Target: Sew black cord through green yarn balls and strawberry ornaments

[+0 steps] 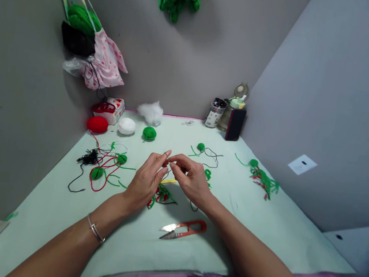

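Both hands meet above the middle of the table. My left hand (146,178) has its fingers closed, with a thin dark thread near the fingertips. My right hand (191,177) pinches close beside it; what lies between its fingertips is too small to make out. Below and between the hands are a yellow strip (168,181) and red, green and white crocheted pieces (163,194) with dark thread. Nearer the front edge, orange-handled thread snips (187,230) lie with their blades apart.
Red (97,124), white (127,126) and green (149,133) yarn balls sit at the back left, near white stuffing (152,113). Tangled black yarn (89,157) lies left. A phone (236,125) leans at the back right. Green-red pieces (264,181) lie right.
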Action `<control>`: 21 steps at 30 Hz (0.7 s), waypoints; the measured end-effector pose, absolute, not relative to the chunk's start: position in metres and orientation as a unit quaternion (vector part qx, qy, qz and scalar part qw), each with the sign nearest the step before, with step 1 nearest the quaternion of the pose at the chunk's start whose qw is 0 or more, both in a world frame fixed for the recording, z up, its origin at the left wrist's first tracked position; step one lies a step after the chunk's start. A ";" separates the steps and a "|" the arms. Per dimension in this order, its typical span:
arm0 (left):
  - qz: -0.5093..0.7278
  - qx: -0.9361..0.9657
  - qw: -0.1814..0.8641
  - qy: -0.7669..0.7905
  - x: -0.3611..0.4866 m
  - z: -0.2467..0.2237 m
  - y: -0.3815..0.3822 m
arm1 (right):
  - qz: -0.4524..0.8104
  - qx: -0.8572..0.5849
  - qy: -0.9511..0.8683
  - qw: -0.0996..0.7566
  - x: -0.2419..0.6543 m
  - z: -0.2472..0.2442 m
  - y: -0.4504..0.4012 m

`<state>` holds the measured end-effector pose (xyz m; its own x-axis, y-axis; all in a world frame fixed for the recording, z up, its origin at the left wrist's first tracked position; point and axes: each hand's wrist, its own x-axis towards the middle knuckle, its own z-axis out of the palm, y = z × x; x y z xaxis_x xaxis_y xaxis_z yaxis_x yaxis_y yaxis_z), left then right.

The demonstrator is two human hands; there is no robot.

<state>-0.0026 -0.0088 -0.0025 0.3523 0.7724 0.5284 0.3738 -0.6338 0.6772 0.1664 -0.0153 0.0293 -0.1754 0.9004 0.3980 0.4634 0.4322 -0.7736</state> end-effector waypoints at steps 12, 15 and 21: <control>0.443 0.792 0.194 0.374 -0.003 -0.007 -0.008 | 0.227 -0.494 -0.723 0.428 0.167 0.027 -0.011; 0.436 0.793 0.182 0.385 -0.003 -0.007 -0.008 | 0.231 -0.497 -0.721 0.424 0.167 0.025 -0.009; 0.418 0.807 0.121 0.398 -0.003 -0.006 -0.007 | 0.248 -0.488 -0.723 0.422 0.171 0.024 -0.005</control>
